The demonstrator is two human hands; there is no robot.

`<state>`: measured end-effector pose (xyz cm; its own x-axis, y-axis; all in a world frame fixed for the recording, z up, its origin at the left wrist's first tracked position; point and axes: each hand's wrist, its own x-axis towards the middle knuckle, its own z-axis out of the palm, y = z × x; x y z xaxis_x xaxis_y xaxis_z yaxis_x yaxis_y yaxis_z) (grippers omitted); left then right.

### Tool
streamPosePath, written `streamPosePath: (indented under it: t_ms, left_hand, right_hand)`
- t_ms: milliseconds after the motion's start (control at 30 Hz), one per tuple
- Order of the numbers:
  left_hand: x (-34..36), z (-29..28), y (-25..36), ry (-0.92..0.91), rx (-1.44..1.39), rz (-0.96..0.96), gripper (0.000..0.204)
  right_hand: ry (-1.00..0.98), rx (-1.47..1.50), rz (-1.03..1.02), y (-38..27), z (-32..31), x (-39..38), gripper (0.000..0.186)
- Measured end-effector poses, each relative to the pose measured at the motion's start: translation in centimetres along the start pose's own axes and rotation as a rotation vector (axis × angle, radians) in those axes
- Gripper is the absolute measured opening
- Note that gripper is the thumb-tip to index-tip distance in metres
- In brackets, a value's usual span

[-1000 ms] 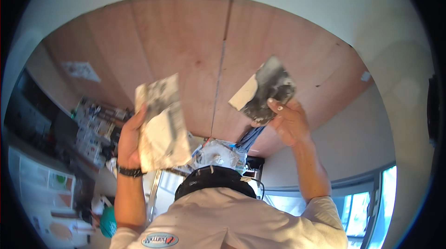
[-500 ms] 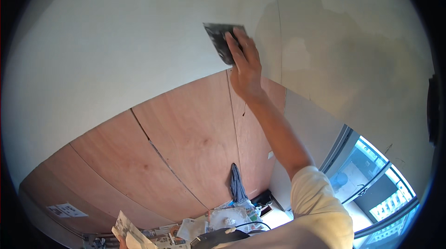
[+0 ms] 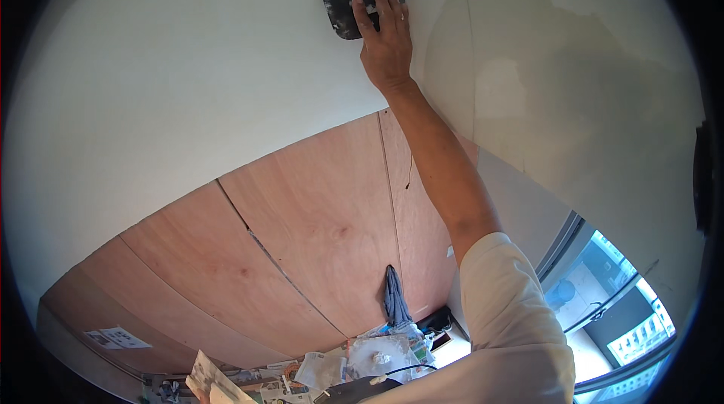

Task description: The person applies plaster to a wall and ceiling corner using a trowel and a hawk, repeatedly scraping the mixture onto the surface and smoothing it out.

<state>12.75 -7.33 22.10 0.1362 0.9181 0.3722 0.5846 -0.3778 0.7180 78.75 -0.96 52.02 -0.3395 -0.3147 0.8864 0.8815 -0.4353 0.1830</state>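
1. The step in hand, as I judge it from my end, is blade work: the wearer's right hand (image 3: 386, 56) reaches up with a flat, dark scraper (image 3: 341, 19) and appears to lay it against a smooth white surface (image 3: 204, 102).
2. The scraper is at the top of my view, near where the white gives way to a beige-grey surface (image 3: 581, 95) with darker patches and a thin dark line.
3. To my mind, the next move calls for even pressure and a steady wrist, with the blade's full edge in contact. I cannot confirm that contact along the whole edge.
4. The right fingers (image 3: 385, 18) press on the scraper's near face, a narrow gap parting the one on the left from the others. The thumb is hidden from me, yet the grip looks firm.
5. A pale, smeared board (image 3: 213, 383) tilts up at the lower edge, left of centre. I cannot make out the left hand, so I cannot tell how its fingers stand.
6. Behind are reddish wood panels (image 3: 317, 231), a hanging blue-grey cloth (image 3: 394, 300), and newspapers (image 3: 275, 390) low down.
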Motion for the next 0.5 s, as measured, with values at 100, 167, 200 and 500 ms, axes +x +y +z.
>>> streamPosePath:
  t_ms: [100, 167, 200, 500]
  left_hand:
    - [0.1, -0.1, -0.1, -0.016, -0.034, -0.043, 0.05]
    - [0.2, 0.1, 0.4, -0.041, -0.074, -0.034, 0.048]
    - [0.2, 0.3, 0.9, -0.05, -0.087, -0.022, 0.046]
    - [1.1, 0.8, 1.6, -0.031, -0.196, -0.316, 0.039]
  right_hand:
    - [-0.014, -0.002, -0.032, 0.5, 0.1, -1.2, 0.065]
    - [-0.062, 0.001, -0.035, 0.6, 0.1, -2.8, 0.065]
    - [-0.086, 0.004, -0.036, 0.6, 0.1, -3.7, 0.065]
    - [-0.249, 0.077, 0.039, -1.7, -1.9, -13.0, 0.06]
